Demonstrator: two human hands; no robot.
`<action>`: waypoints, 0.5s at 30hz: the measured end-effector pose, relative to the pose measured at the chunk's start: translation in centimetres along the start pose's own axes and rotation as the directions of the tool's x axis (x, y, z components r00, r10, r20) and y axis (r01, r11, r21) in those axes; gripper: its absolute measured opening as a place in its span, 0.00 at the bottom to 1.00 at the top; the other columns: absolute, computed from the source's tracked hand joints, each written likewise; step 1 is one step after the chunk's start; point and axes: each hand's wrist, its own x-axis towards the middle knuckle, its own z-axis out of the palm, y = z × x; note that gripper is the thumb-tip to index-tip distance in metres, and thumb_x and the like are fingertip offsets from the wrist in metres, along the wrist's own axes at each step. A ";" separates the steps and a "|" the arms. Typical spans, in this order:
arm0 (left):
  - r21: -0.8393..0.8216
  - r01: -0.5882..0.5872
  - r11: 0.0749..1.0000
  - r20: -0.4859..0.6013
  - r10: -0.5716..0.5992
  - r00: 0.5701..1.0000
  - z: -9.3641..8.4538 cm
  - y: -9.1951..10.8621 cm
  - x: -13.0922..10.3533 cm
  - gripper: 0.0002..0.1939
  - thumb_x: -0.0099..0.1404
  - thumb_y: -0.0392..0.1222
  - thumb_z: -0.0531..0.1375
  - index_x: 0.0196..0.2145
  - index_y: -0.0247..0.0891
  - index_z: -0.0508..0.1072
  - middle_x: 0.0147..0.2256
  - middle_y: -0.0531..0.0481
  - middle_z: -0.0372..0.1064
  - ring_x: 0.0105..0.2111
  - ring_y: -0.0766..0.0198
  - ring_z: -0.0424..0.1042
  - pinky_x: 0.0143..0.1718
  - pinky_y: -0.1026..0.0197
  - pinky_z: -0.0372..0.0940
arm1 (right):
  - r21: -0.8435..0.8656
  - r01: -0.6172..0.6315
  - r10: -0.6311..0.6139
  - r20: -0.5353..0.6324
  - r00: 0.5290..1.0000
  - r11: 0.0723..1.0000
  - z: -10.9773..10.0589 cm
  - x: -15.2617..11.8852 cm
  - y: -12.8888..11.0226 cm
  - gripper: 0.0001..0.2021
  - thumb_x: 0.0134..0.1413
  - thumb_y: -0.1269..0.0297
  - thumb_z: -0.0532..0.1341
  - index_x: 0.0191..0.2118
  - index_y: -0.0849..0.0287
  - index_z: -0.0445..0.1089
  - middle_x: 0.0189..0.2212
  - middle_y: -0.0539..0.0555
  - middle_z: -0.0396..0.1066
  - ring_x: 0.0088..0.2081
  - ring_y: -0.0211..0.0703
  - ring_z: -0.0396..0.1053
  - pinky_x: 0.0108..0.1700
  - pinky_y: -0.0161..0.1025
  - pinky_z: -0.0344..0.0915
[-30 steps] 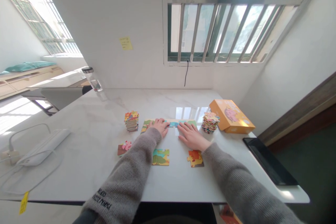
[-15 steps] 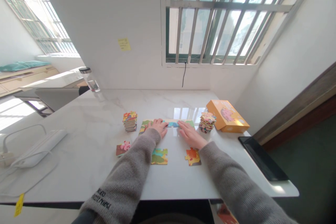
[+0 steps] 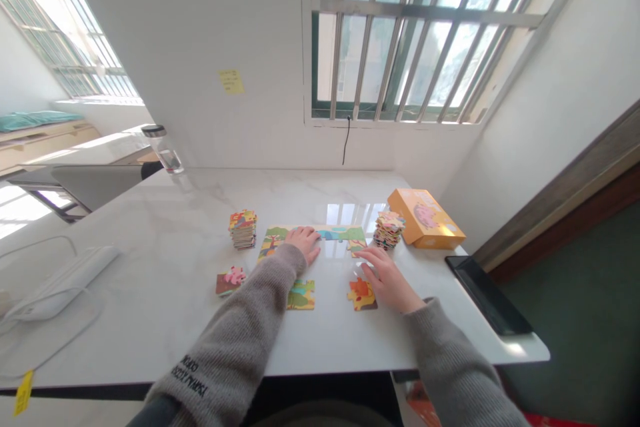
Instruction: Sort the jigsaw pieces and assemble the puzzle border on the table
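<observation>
Joined jigsaw pieces (image 3: 273, 238) form a strip across the middle of the table, with a piece reaching down at each end. My left hand (image 3: 304, 242) lies on the strip with its fingers stretched out. Beside the strip's lower right end, my right hand (image 3: 387, 275) hovers or rests with fingers apart, holding nothing that I can see. Just below its fingers is an orange and yellow puzzle piece (image 3: 363, 294). A green puzzle piece (image 3: 301, 295) lies near my left sleeve, partly covered by it. Further left are brown and pink puzzle pieces (image 3: 230, 280).
One stack of puzzle pieces (image 3: 243, 230) stands left of the strip, another stack (image 3: 389, 230) on its right. An orange box (image 3: 426, 219) and a black tray (image 3: 490, 293) are at the right. A clear bottle (image 3: 167, 152) and a white power strip (image 3: 75, 280) are at the left.
My right hand has moved from the strip's top edge down and right, uncovering its right end. My left hand stays on the strip. The view has shifted slightly.
</observation>
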 end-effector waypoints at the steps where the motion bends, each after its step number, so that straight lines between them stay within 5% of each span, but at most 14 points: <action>1: -0.003 -0.002 1.000 0.011 0.002 1.000 -0.2 0.0 0.0 0.22 0.68 0.48 0.54 0.58 0.44 0.67 0.62 0.45 0.62 0.61 0.51 0.59 0.63 0.45 0.54 | -0.025 -0.013 0.014 0.024 1.000 1.000 0.0 -0.4 0.0 0.16 0.67 0.63 0.52 0.53 0.54 0.71 0.50 0.59 0.71 0.55 0.53 0.66 0.59 0.54 0.65; 7: -0.078 -0.039 0.996 -0.009 0.038 0.999 -1.6 0.7 -1.6 0.22 0.69 0.48 0.54 0.59 0.42 0.66 0.60 0.45 0.64 0.61 0.52 0.60 0.65 0.47 0.51 | -0.046 -0.045 0.049 0.087 0.995 0.998 0.4 -1.3 0.8 0.20 0.68 0.68 0.45 0.57 0.55 0.69 0.52 0.60 0.70 0.55 0.53 0.65 0.59 0.56 0.65; 15: -0.181 -0.209 0.961 -0.056 0.203 0.978 -0.9 2.9 -9.1 0.22 0.67 0.45 0.57 0.58 0.41 0.67 0.57 0.43 0.66 0.58 0.51 0.62 0.61 0.47 0.58 | -0.118 -0.035 0.054 0.161 0.985 0.992 0.3 -1.5 0.7 0.17 0.67 0.62 0.52 0.56 0.56 0.68 0.53 0.60 0.69 0.55 0.54 0.63 0.60 0.55 0.63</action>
